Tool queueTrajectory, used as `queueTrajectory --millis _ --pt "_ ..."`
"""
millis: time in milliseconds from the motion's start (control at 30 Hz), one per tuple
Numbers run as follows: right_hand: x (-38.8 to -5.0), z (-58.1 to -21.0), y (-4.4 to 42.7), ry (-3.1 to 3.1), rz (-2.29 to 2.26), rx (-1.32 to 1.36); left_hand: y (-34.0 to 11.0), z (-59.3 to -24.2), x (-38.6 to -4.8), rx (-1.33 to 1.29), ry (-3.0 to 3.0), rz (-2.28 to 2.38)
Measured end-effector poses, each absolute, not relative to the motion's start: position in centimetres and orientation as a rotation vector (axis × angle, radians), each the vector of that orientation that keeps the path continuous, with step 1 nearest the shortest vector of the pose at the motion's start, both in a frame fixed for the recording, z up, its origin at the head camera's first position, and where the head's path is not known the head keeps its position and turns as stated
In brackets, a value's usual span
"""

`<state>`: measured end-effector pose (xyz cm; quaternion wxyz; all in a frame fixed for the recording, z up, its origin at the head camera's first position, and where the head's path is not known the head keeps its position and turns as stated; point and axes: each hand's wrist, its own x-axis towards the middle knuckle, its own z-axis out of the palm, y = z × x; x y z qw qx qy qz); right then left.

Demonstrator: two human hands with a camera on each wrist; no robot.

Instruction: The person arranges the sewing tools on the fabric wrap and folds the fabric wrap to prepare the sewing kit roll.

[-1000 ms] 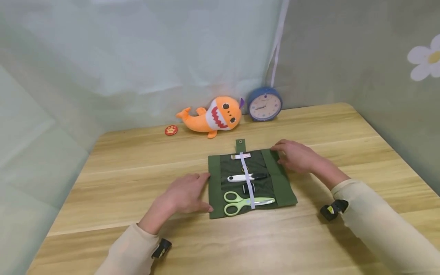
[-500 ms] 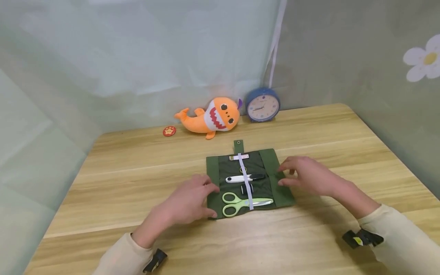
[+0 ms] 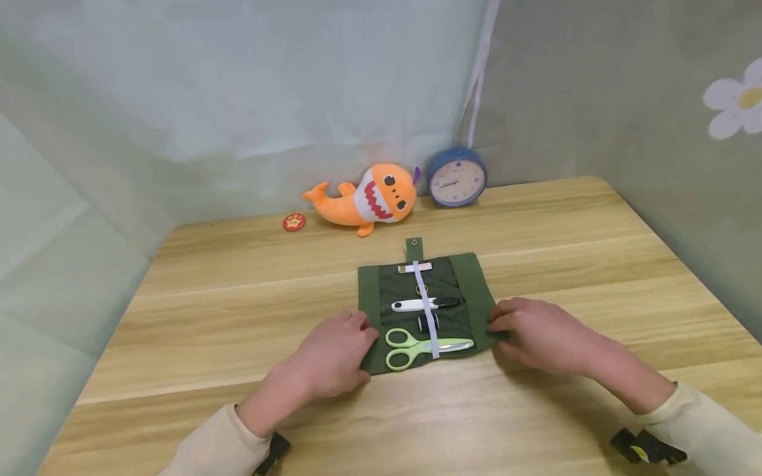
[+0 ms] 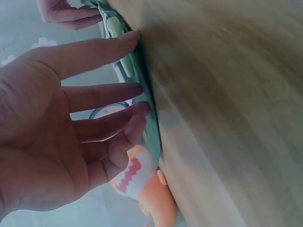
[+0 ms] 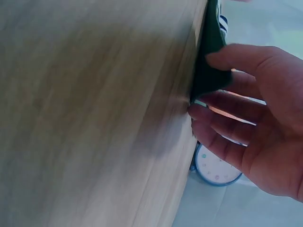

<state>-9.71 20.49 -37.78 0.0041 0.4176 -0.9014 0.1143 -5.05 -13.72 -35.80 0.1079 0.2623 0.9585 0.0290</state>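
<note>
A dark green cloth sewing kit lies unfolded on the table. Under its white elastic band sit green-handled scissors, a black-and-white thread spool, a white-and-black tool, a small yellow ring and a small white labelled piece. My right hand pinches the kit's near right corner; in the right wrist view the thumb and fingers hold the raised green cloth. My left hand touches the left edge, its fingers spread along the cloth in the left wrist view.
An orange shark plush leans at the back of the wooden table, beside a blue round clock. A red star badge lies to the plush's left. Fabric walls stand behind and at the sides.
My right hand has moved down the kit's right edge toward me and taken hold of the near corner, lifting it slightly. The left hand stays at the left edge, shifting a little.
</note>
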Motion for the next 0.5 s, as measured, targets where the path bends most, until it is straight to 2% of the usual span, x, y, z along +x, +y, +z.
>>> queueTrajectory --millis 300,500 --pt "-10.8 -37.5 21.8 -2.915 0.622 1.269 -13.3 -35.5 -4.4 0.793 2.833 -0.008" --pt "-11.5 -37.6 22.1 -3.024 0.863 1.159 -14.1 -35.5 -5.0 0.769 2.804 0.126"
